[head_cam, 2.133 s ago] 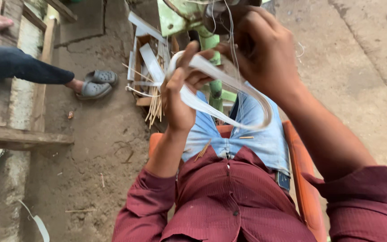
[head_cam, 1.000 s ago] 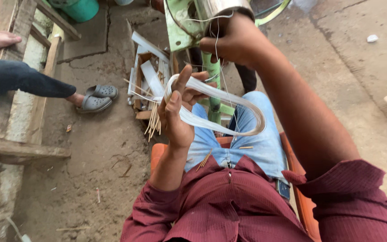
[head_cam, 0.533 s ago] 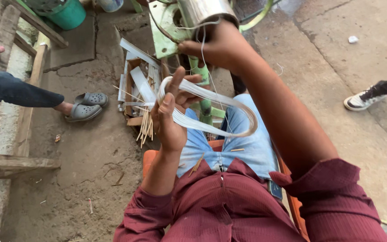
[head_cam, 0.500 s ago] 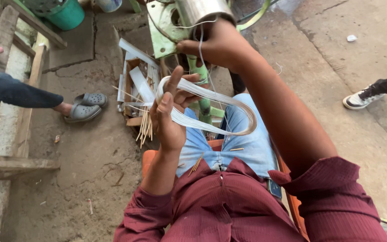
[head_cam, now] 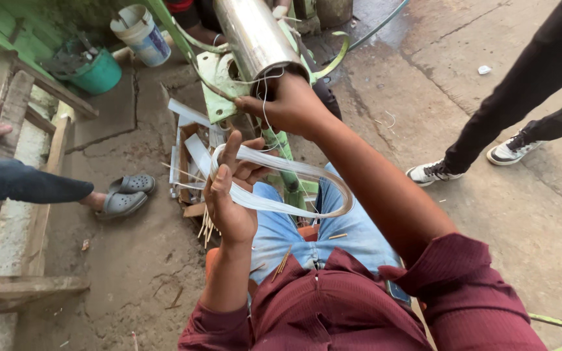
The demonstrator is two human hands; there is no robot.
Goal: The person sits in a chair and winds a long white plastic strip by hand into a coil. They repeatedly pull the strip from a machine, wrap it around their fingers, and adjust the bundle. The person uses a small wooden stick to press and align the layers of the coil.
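Between the hands, white strips (head_cam: 281, 188) loop: left hand (head_cam: 232, 195) grips the bundle, right hand (head_cam: 287, 107) pinches a thread at the metal cylinder (head_cam: 255, 36) (keeping it taut).

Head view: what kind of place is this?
Probably an outdoor small craft workshop. Bare dirt and concrete ground, a green-framed machine with a metal cylinder, and the left hand looping pale flat strips while the right hand is at the cylinder's end.
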